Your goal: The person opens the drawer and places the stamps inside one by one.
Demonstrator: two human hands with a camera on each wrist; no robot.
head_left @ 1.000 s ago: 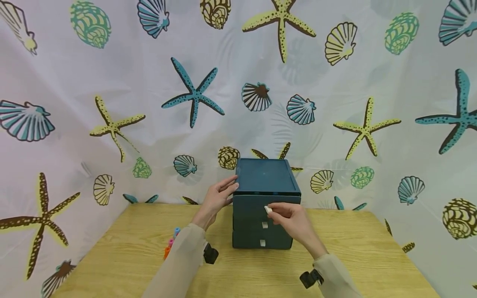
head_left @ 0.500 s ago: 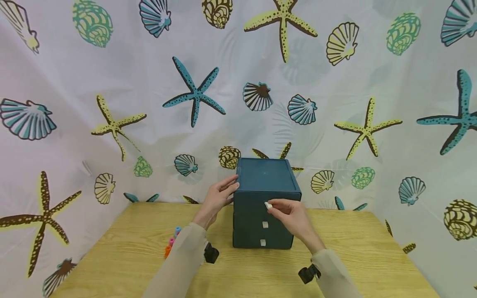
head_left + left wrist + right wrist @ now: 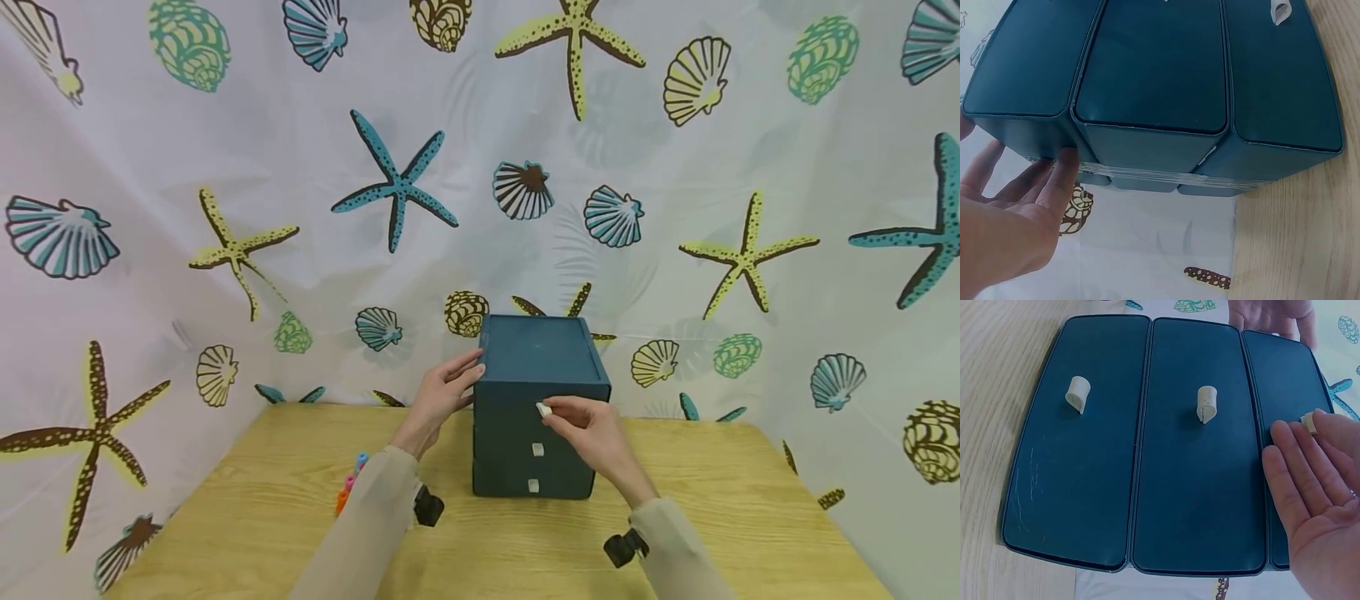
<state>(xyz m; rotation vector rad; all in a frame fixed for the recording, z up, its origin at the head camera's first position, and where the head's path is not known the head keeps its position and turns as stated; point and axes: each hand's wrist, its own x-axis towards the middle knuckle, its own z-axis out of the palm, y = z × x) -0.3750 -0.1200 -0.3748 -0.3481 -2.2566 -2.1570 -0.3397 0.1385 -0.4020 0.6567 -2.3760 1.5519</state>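
Note:
A dark blue drawer cabinet (image 3: pixel 543 350) with three stacked drawers stands upright on the table, its fronts flush with one another. My right hand (image 3: pixel 592 433) pinches the small white pull tab (image 3: pixel 1308 422) of the top drawer between thumb and fingers. Against the upper left side of the cabinet rests my left hand (image 3: pixel 437 404), fingers extended; the left wrist view shows the fingertips on the cabinet's side wall (image 3: pixel 1035 137). Lower down, the middle drawer's tab (image 3: pixel 537 449) and the bottom drawer's tab (image 3: pixel 533 485) hang free.
Small blue, pink and orange pieces (image 3: pixel 349 482) lie on the wooden table (image 3: pixel 697 517), partly hidden behind my left sleeve. A white curtain (image 3: pixel 300 142) printed with shells and starfish hangs behind the cabinet and along both sides.
The narrow gap above the top drawer's front has disappeared; the drawer has slid in while my right hand kept its pinch on the tab. My left hand has stayed at the cabinet's side.

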